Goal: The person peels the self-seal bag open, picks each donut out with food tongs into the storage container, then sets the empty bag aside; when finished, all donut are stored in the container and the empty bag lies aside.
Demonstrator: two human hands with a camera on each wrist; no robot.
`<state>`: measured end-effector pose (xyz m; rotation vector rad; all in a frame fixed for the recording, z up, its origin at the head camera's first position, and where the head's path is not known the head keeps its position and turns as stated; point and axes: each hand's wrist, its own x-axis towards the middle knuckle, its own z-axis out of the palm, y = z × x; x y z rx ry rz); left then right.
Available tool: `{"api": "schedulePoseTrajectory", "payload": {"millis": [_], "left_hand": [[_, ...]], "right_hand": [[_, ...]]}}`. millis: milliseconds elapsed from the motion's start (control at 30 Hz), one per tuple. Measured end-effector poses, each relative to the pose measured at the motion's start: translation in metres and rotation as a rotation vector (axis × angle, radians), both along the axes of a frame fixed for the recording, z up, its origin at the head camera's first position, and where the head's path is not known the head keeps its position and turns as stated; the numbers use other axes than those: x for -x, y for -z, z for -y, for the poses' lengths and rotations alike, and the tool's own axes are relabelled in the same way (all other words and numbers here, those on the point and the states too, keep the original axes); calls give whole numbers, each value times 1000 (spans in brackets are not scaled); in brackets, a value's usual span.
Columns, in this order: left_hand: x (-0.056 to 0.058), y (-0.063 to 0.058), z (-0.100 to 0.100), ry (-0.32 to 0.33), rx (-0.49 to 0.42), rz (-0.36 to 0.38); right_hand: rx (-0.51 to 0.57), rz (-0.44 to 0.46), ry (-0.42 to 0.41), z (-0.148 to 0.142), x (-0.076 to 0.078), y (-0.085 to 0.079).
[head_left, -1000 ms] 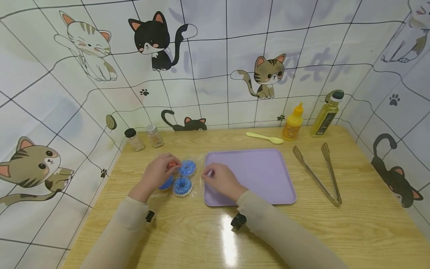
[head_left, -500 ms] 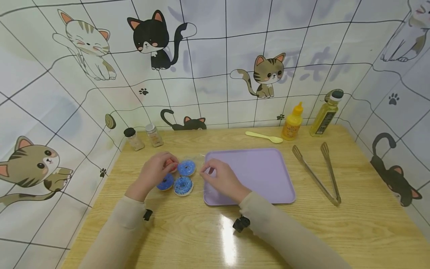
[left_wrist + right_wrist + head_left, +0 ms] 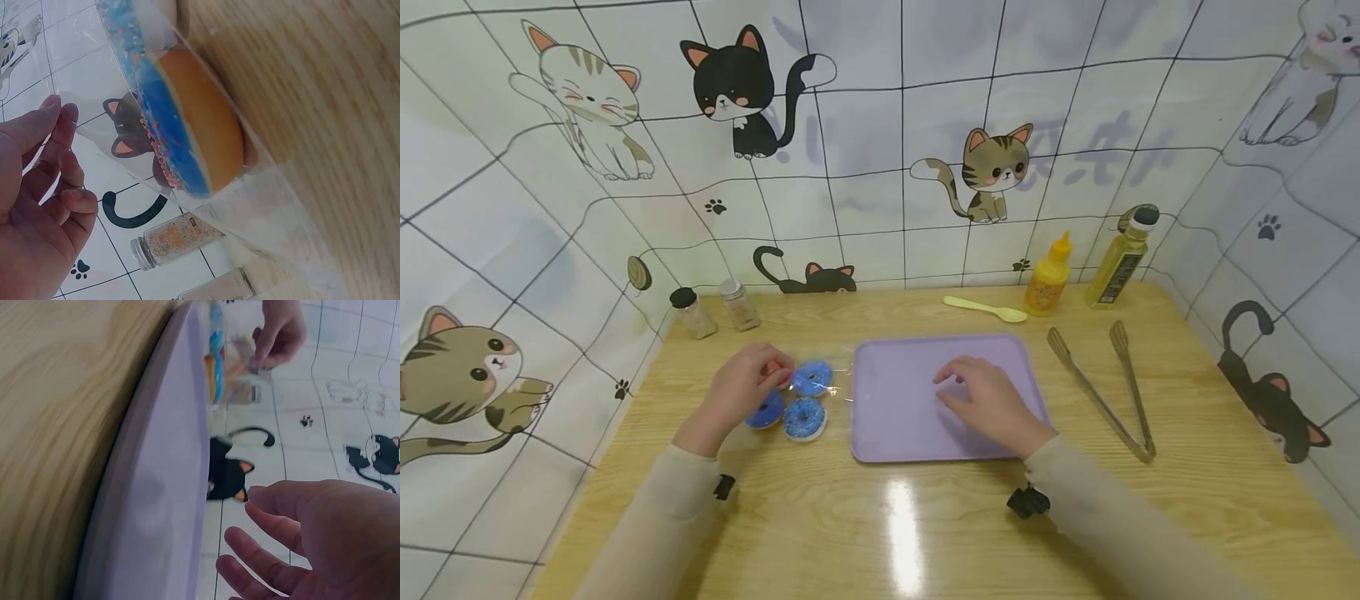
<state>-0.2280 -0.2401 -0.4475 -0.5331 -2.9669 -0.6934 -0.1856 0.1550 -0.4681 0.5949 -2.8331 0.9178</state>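
My left hand (image 3: 747, 385) pinches a sheet of clear plastic wrap (image 3: 269, 206) between thumb and fingertip, above a group of donuts. In the left wrist view the wrap stretches over a blue-iced donut (image 3: 206, 125) with sprinkles. Two other blue donuts, one speckled (image 3: 805, 418) and one darker (image 3: 765, 410), lie closer to the person. A pinkish donut (image 3: 784, 377) is mostly hidden under the left hand. Over the lilac tray (image 3: 895, 400) hovers my right hand (image 3: 988, 402), its fingers loosely bent and apart, with nothing between them.
Two spice jars (image 3: 692, 312) stand at the back left. Behind the tray lies a yellow spoon (image 3: 985, 308); a yellow squeeze bottle (image 3: 1048, 279) and an oil bottle (image 3: 1122, 260) stand to its right. Metal tongs (image 3: 1105, 400) lie right of the tray.
The right hand has moved right, from the tray's left edge beside the plastic to above the tray's middle. The left hand has stayed almost in place over the donuts.
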Motion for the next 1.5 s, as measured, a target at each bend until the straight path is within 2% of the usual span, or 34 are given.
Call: {"api": "schedulePoseTrajectory", "payload": {"millis": [267,467,633,833,1133,1333,1433,1500], "left_hand": [[-2,1,1,9,-7,-5],[-3,3,-1,11,-10,-7],[-3,4,0,15,-8,-17],[-4,3,-1,17,-4,-18],[0,2,-4,44,3,-18],[0,-1,-4,47,1,-15],[0,-1,-4,49,-4,-14],[-1,-1,-4,44,1,-12]], "right_hand": [[-74,-87,114,-65,-12,6],[-91,-41,218,-109,-27,-1],[-138,-41,302,-144,-35,-3],[-212,-65,375,-178,-41,4],[-236,53,452,-213,-54,20],[-188,223,427,-223,-49,22],[-153,247,413,-226,-46,24],[-150,230,412,-228,-45,27]]}}
